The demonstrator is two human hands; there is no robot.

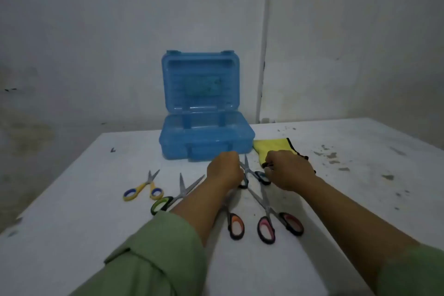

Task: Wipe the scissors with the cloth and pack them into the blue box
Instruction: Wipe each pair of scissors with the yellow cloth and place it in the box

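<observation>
Sleeves: green cuffs are sitting nearest, pushed up so both forearms are reaching freely over the white table.
Near scissors: pink pair and orange pair are lying open, blades pointing far, waiting for their turn.
Left scissors: yellow pair and green pair are lying apart at left.
Left hand: fingers are curling onto the blue-handled scissors, seemingly lifting them for wiping.
Right hand: fingers are closing on the yellow cloth, just right of the box.
Blue box: standing open at the far middle, 0 scissors visibly packed.
</observation>
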